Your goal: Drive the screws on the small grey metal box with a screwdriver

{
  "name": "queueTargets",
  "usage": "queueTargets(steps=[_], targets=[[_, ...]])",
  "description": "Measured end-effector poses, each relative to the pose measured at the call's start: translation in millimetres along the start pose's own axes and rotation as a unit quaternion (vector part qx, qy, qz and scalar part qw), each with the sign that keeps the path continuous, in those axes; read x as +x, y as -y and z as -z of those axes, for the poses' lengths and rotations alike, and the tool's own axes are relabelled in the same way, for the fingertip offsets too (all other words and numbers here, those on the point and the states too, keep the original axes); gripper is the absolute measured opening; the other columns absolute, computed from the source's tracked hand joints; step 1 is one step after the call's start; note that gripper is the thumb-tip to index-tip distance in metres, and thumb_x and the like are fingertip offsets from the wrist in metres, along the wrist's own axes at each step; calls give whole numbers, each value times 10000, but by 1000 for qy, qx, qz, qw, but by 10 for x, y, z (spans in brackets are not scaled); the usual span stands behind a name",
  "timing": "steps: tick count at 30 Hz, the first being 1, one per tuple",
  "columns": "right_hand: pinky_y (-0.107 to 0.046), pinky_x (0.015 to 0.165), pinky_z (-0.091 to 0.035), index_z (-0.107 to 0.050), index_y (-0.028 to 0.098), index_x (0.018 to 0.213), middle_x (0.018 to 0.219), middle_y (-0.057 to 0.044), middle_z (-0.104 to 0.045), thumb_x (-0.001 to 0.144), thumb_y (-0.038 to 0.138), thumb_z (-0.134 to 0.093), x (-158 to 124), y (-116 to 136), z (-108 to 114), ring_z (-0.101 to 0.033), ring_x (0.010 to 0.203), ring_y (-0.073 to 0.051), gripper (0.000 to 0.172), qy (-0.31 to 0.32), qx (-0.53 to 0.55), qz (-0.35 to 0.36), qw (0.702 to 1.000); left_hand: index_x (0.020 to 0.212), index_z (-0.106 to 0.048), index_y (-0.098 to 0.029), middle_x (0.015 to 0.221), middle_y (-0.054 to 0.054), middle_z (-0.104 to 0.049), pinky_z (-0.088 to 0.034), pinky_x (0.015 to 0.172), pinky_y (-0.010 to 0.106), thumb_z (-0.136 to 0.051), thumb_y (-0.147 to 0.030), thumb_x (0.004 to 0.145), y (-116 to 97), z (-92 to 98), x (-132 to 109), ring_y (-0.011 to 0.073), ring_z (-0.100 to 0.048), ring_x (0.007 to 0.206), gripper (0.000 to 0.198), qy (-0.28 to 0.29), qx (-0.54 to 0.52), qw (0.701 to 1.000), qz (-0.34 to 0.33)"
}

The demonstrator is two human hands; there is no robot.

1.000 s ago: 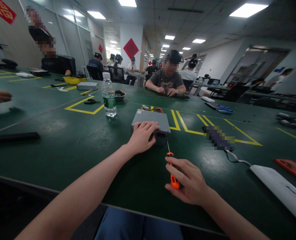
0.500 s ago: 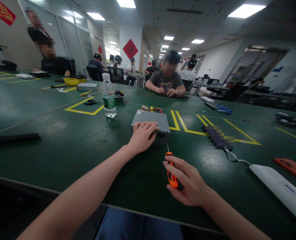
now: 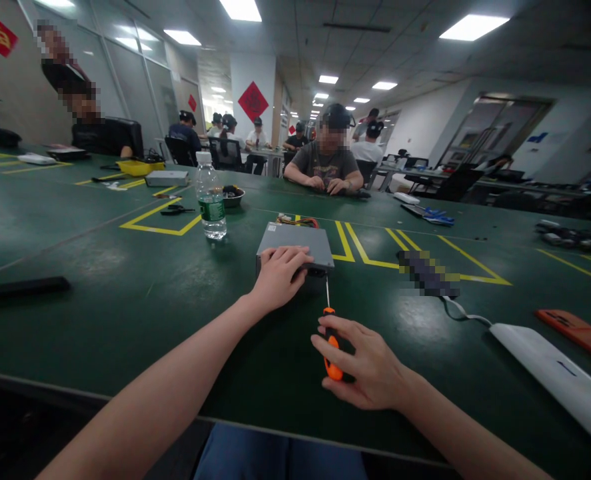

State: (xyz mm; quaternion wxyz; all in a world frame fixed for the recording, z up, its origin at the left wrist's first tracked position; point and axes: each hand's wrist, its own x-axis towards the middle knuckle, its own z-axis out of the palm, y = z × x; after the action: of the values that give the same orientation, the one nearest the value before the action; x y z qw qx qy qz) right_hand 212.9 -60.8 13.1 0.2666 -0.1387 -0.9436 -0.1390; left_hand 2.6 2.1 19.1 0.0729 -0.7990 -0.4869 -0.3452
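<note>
A grey metal computer power supply [image 3: 300,239] rests on the green table, with a bundle of coloured wires [image 3: 300,221] at its far side. My left hand [image 3: 279,275] is laid over its near left part, fingers across the top and thumb down by the near edge. In my right hand [image 3: 362,363] is a screwdriver [image 3: 332,360] with an orange and black handle, held between fingers and thumb. Its thin shaft points away from me, and the tip meets the near face of the power supply close to the right corner. What the tip touches is too small to make out.
Left of the power supply stands a water bottle [image 3: 211,203], with a metal bowl [image 3: 233,196] behind it. A white power bank-like slab [image 3: 550,373] with a cable and an orange phone [image 3: 578,333] lie right. A co-worker [image 3: 328,163] sits opposite.
The screwdriver's handle shows a different side, so it has turned, and the fingers of my right hand have shifted on it. My left hand stays on the power supply. The whole view has swung slightly.
</note>
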Motion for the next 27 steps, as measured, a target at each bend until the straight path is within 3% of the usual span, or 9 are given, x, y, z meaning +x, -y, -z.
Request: queueTargets(steps=[10, 15, 23, 27], targets=[[-326, 615, -532, -466, 83, 1074, 985, -206, -623, 846, 320, -519, 16, 13, -77, -641, 815, -219, 334, -131, 19, -13, 991, 1093, -527, -266, 1277, 0, -549, -265, 937, 385, -441, -190, 852, -4, 3, -5, 193, -468, 1163, 267, 1, -1, 1000, -1], [-326, 620, -536, -483, 110, 1046, 952, -169, -639, 835, 330, -519, 30, 24, -79, -642, 811, -215, 306, -136, 9, -19, 991, 1234, -391, -220, 1270, 41, -550, -260, 963, 367, -430, -165, 833, -6, 16, -15, 178, -476, 1154, 407, -8, -19, 1000, 9], [-323, 623, -535, -493, 121, 1027, 944, -161, -644, 819, 341, -536, 47, 30, -91, -643, 798, -211, 306, -124, 4, -19, 992, 1117, -477, -235, 1259, 28, -553, -263, 959, 380, -436, -167, 825, -10, 24, -11, 190, -459, 1177, 303, 5, -11, 1000, 2], [-320, 624, -531, -504, 138, 1014, 934, -144, -650, 822, 341, -528, 56, 39, -93, -645, 785, -206, 281, -128, 5, -24, 992, 1181, -435, -221, 1255, 41, -553, -270, 960, 376, -426, -196, 848, -11, 34, -10, 184, -471, 1159, 334, -3, -19, 1000, 9]])
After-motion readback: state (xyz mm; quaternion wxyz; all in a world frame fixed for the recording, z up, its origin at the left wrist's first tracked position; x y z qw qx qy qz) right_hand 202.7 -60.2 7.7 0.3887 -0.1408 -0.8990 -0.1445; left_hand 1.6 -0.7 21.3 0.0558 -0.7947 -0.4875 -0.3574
